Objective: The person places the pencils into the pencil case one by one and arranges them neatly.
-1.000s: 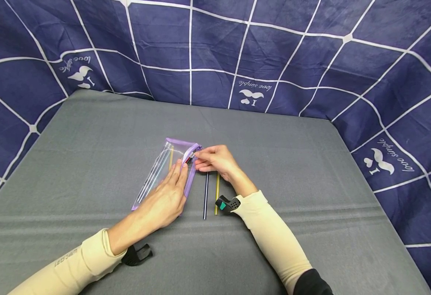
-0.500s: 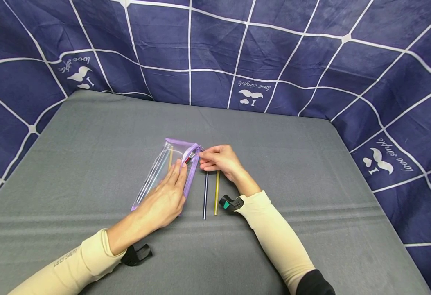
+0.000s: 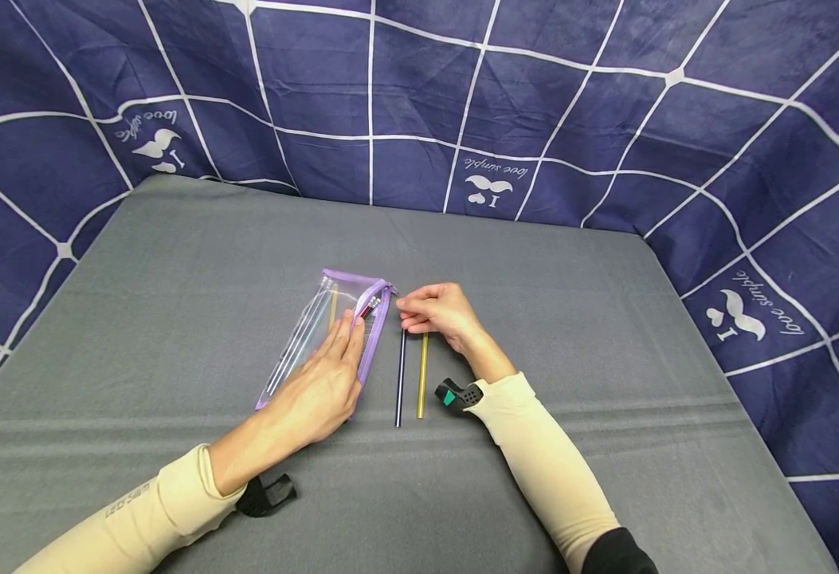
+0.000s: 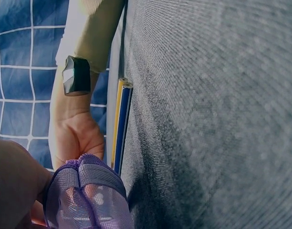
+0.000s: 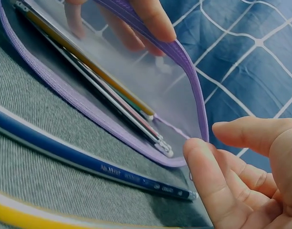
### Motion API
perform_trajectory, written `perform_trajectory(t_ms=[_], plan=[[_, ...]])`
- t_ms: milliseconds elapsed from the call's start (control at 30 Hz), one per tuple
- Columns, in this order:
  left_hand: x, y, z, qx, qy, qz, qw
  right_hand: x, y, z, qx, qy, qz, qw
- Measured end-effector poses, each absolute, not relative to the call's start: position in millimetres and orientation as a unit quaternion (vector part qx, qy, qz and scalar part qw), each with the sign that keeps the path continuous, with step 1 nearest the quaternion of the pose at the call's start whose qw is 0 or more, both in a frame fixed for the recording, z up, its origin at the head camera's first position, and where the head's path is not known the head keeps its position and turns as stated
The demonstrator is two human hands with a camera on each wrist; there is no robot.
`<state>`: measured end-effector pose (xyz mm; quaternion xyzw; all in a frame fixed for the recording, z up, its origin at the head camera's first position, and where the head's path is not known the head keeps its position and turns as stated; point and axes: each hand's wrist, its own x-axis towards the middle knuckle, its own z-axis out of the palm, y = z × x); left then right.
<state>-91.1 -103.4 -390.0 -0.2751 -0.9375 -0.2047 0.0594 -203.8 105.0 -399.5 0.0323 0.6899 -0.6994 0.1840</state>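
A clear pencil pouch [image 3: 307, 339] with purple edging lies on the grey table, its zipped side gaping. Pencils [image 5: 100, 76] show inside it, a yellow one among them. My left hand [image 3: 322, 383] pinches the pouch's upper edge, and some of its fingers show through the plastic in the right wrist view. Just off the far right corner of the pouch, my right hand [image 3: 442, 313] holds nothing; its thumb and forefinger are apart. Below that hand a blue pencil [image 3: 401, 383] and a yellow pencil [image 3: 422, 379] lie side by side on the cloth.
Grey cloth [image 3: 570, 335] covers the table, with creases running across it. A dark blue curtain [image 3: 419, 96] with white lines hangs along the back and both sides. Each wrist wears a black camera mount, such as the right one [image 3: 455, 395].
My right hand has drawn back to the right from the pouch opening, its fingers leaving the pencil ends there. The left hand and the pouch have stayed in place.
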Motion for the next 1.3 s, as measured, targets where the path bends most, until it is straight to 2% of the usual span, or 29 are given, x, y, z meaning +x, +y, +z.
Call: perform_trajectory(t_ms=[600,1300], plan=[[-91.2,-103.6,-391.1,-0.284,-0.937,-0.195,0.062,-206.0,125.8,-398.1,0.074,0.716,-0.675,0.164],[-89.7,-102.9,-390.6,-0.271,-0.939,-0.204,0.052,-201.4,128.3,-402.9,0.072,0.824,-0.54,0.156]])
